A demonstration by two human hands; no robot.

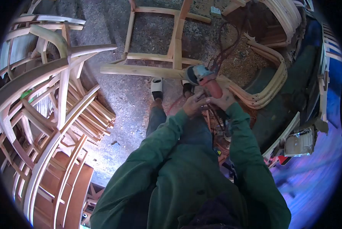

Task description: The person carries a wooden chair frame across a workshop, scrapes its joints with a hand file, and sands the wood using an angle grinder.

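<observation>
My right hand [223, 100] is closed around the red body of an angle grinder [213, 88], whose grey head and round disc point away from me. Close beside it, my left hand [194, 104] has its fingers bent together near the right fingertips. What the left fingers pinch, if anything, is too small to make out. Just beyond the grinder lies a wooden chair frame [140, 70] on the floor, its near rail passing close to the disc. A dark cord [221, 55] loops on the ground behind the tool.
Stacked wooden chair frames [60, 76] crowd the left side. Bundled curved wooden parts [272, 89] lie at the right, with sawdust [236, 68] around them. A worn box [299, 143] sits at far right. My shoes [156, 84] stand by the frame's near rail.
</observation>
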